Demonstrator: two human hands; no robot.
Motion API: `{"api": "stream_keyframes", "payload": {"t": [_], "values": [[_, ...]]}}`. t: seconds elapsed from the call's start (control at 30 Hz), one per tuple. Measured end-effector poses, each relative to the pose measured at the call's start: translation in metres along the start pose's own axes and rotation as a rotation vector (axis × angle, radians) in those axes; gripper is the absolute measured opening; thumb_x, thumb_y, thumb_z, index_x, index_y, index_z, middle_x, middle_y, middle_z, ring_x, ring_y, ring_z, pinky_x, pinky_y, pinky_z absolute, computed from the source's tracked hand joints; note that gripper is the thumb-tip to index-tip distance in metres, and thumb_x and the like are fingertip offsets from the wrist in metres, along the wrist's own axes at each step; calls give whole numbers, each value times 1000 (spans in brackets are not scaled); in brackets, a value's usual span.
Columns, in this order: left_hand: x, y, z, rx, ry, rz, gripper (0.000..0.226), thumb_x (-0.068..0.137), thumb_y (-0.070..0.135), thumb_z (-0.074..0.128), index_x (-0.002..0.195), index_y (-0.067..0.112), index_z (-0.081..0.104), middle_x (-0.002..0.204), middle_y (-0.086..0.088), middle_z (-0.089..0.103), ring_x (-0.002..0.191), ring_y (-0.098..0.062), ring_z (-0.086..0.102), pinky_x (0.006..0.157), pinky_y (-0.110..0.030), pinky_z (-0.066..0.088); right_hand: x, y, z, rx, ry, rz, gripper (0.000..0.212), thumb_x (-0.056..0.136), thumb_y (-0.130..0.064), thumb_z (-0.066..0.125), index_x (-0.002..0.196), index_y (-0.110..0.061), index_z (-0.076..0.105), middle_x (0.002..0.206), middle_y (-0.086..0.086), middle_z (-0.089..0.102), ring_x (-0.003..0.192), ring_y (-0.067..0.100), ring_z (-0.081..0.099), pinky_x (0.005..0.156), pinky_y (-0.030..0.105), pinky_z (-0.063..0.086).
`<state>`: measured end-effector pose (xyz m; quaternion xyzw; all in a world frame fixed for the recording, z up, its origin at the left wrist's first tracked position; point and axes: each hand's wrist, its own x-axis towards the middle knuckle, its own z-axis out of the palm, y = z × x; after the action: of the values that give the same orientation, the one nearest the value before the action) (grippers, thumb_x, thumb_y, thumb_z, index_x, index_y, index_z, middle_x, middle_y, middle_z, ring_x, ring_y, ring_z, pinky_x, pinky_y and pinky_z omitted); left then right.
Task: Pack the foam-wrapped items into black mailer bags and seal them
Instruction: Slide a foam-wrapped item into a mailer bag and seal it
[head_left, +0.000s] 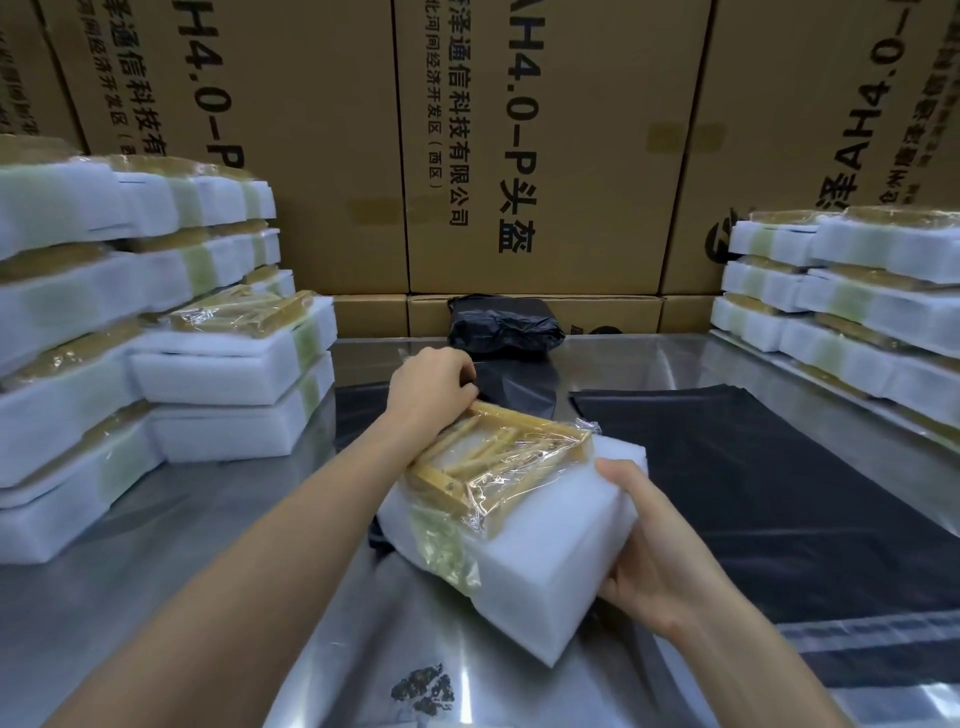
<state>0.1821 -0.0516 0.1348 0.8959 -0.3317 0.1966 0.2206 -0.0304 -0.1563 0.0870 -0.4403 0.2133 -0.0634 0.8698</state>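
Note:
A foam-wrapped item (540, 545), white foam around a wooden frame under clear film, lies tilted at the middle of the steel table (208, 545). My right hand (654, 561) grips its near right foam end. My left hand (431, 395) pinches the mouth of a black mailer bag (511, 392) at the item's far end. Whether the item's far end is inside that bag is hidden by my hand. A flat pile of black mailer bags (769, 493) lies to the right. A packed black bag (504, 325) sits at the back.
Stacks of foam-wrapped items stand on the left (156, 364) and on the right (852, 301). Large printed cardboard boxes (545, 156) wall off the back. A dark smudge (423, 688) marks the table near me.

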Motion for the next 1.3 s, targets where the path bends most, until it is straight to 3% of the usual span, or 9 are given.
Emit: {"api": "stream_keyframes", "payload": {"t": [0.1,0.27,0.43,0.57,0.8,1.0,1.1,1.2,1.3], "values": [[4,11,-2,-68,47,-8,18,87,37,61,93,22,69,89,3,68,85,-19,62,72,-34,54,-2,4,0,9,-13,-20,47,82,-41,62,123,-18,61,110,6,72,104,23,68,71,33,55],[3,23,-1,-104,142,72,13,87,34,62,90,23,70,85,6,69,82,-17,61,67,-29,49,-3,9,2,-4,16,-61,45,80,-42,64,120,-21,62,107,3,73,100,20,69,74,34,56],[-2,0,-5,-68,-6,74,16,86,22,66,101,22,71,100,4,70,95,-15,63,80,-34,53,-1,8,-4,142,113,-137,40,85,-42,60,119,-22,61,104,3,74,100,21,68,69,34,54],[-4,-12,-12,-53,-51,116,22,88,26,64,108,22,72,105,4,70,98,-14,63,89,-36,50,2,11,-4,243,140,-198,37,85,-38,62,119,-23,61,105,2,74,102,21,67,73,36,54],[-7,4,-12,2,75,280,23,92,32,59,109,22,72,90,3,60,87,-15,57,69,-30,47,10,18,-1,210,196,-242,43,82,-38,66,122,-22,59,108,4,72,101,22,67,69,35,55],[-9,13,-11,34,-21,258,27,94,25,56,120,24,66,105,1,59,98,-21,57,76,-31,47,13,20,1,261,237,-250,43,81,-37,68,121,-23,59,105,3,73,95,20,69,59,30,55],[-11,18,-12,42,-95,302,33,94,26,56,127,25,60,109,3,56,102,-21,56,80,-33,46,14,20,2,253,223,-244,48,81,-35,69,125,-22,56,109,5,71,99,23,67,65,34,55],[-15,33,-11,30,-72,383,28,95,24,53,119,24,66,94,6,50,94,-20,57,70,-30,41,16,23,4,228,201,-237,58,79,-35,70,131,-20,49,117,9,67,105,25,65,71,36,55],[-9,41,-10,76,-25,310,31,92,21,50,118,25,67,102,1,59,95,-24,58,66,-29,38,17,25,5,213,192,-246,63,78,-36,72,132,-18,46,121,10,64,107,26,64,76,39,55]]}}
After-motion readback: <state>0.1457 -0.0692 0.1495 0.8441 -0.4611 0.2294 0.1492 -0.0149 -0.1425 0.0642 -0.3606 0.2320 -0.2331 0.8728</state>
